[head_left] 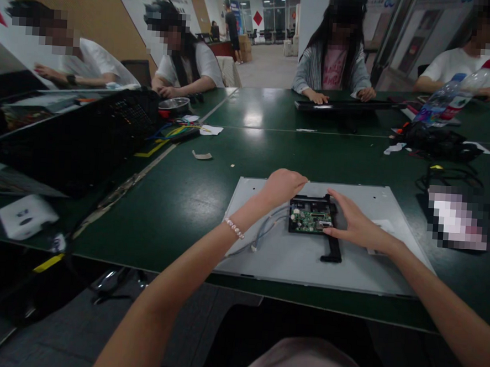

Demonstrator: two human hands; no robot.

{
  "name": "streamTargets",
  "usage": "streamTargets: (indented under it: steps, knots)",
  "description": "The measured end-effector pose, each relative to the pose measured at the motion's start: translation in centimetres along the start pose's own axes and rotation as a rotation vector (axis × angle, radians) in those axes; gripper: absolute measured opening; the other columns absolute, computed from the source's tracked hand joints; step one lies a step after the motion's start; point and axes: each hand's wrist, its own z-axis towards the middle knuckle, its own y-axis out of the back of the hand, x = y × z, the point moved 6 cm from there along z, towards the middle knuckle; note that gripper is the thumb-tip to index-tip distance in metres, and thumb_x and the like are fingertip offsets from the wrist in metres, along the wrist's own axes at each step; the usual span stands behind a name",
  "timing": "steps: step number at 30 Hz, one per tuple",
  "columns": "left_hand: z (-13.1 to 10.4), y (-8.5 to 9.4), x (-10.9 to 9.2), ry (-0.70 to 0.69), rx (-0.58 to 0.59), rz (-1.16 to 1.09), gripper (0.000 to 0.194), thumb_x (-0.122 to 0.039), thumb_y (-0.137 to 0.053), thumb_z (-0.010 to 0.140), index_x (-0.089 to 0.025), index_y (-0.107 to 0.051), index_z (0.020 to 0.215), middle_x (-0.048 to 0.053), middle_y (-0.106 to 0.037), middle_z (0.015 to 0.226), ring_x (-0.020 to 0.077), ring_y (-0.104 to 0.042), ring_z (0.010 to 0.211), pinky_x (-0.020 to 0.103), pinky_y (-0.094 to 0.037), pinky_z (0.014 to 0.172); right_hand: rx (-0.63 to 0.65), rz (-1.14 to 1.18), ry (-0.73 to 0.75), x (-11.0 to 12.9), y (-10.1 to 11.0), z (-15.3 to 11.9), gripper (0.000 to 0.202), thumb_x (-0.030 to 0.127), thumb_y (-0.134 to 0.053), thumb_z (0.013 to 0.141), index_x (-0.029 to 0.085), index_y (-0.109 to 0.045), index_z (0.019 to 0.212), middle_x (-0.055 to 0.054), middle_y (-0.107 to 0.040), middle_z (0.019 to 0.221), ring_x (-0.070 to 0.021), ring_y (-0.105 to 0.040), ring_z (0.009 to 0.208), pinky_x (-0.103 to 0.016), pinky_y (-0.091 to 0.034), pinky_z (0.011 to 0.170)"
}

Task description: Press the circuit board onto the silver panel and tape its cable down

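A green circuit board (pixel 312 220) sits in a black plastic frame (pixel 332 250) on a grey metal panel (pixel 281 263). My left hand (pixel 284 187) is above the frame's upper left edge, its fingertips pinched together; whatever lies between them is too small to make out. My right hand (pixel 356 223) is at the frame's right side with thumb and fingers spread. Its thumb reaches the board's lower right corner and its forefinger is by the upper right corner. Grey cables (pixel 262 231) run from the frame's left side across the panel.
A dark open case (pixel 73 134) stands at the left, with a white box (pixel 27 217) before it. At the right lie a phone (pixel 454 218) and black cables (pixel 434 142) near plastic bottles (pixel 445 101). Several people sit across the green table (pixel 165 201).
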Motion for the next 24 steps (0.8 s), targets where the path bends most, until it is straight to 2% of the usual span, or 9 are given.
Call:
streamTargets:
  steps: [3,6,8,15,24]
  knots:
    - [1.0,-1.3,-2.0,-0.038,0.095,0.07,0.027,-0.02,-0.05,0.095,-0.015,-0.076,0.094,0.011,-0.076,0.092,0.0212,-0.072,0.085,0.029,-0.05,0.072,-0.008,0.009,-0.008,0.1,0.3,0.1,0.095,0.05,-0.066,0.086,0.029,-0.01,0.159,-0.015,-0.034,0.158,-0.0385,-0.035,0.143,-0.062,-0.032,0.115]
    - [1.2,-2.6,-3.2,-0.061,0.199,0.101,0.023,-0.018,-0.053,0.093,-0.014,-0.076,0.091,0.012,-0.076,0.09,0.0214,-0.071,0.083,0.029,-0.049,0.07,-0.008,-0.003,0.009,0.2,0.4,0.1,0.094,0.05,-0.066,0.086,0.03,-0.01,0.159,-0.015,-0.034,0.157,-0.0377,-0.035,0.144,-0.061,-0.032,0.116]
    - [1.1,-3.1,-3.6,-0.059,0.228,0.08,0.024,-0.019,-0.052,0.094,-0.015,-0.075,0.091,0.011,-0.076,0.089,0.0207,-0.071,0.082,0.029,-0.049,0.071,-0.006,-0.014,0.027,0.2,0.4,0.0,0.094,0.049,-0.066,0.087,0.03,-0.009,0.159,-0.015,-0.034,0.157,-0.0367,-0.035,0.144,-0.059,-0.032,0.116]
    - [0.9,-4.0,-3.9,-0.028,0.166,-0.045,0.024,-0.016,-0.053,0.093,-0.017,-0.076,0.1,0.009,-0.076,0.098,0.0187,-0.07,0.089,0.029,-0.05,0.079,0.0,-0.038,0.045,0.1,0.3,0.1,0.093,0.048,-0.065,0.087,0.03,-0.007,0.158,-0.015,-0.036,0.154,-0.0365,-0.038,0.141,-0.06,-0.034,0.115]
    - [0.6,-4.1,-3.3,-0.014,0.039,-0.116,0.021,-0.014,-0.055,0.091,-0.015,-0.076,0.093,0.01,-0.075,0.093,0.0208,-0.069,0.091,0.034,-0.052,0.085,0.03,-0.04,0.022,0.1,0.2,0.0,0.093,0.051,-0.062,0.088,0.033,-0.005,0.159,-0.014,-0.036,0.155,-0.0375,-0.036,0.142,-0.061,-0.033,0.114]
